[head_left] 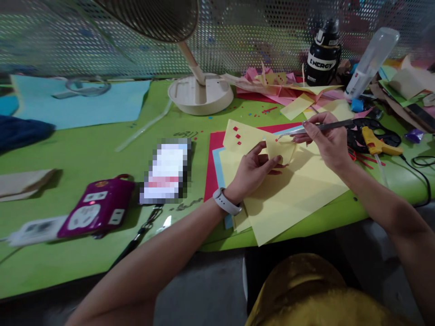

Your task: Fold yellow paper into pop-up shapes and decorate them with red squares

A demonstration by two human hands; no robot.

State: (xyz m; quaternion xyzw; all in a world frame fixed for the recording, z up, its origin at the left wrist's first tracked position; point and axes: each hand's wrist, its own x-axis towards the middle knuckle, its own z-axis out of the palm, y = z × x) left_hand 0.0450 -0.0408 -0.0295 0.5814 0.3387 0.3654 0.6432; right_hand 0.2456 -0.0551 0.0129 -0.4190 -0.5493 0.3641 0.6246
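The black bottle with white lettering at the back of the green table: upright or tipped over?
Upright. The black bottle with white lettering stands on its base, cap uppermost, lettering level.

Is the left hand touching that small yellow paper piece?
Touching: the head view shows the left hand pinching the small yellow paper piece between its fingers.

I count two hands, left (253, 170) and right (326, 140), one tweezers (319, 127), one glue gun (375, 144), one black bottle (322, 54), one fan (200, 93), one purple power bank (98, 208).

Head view, downward over green table (84, 154)
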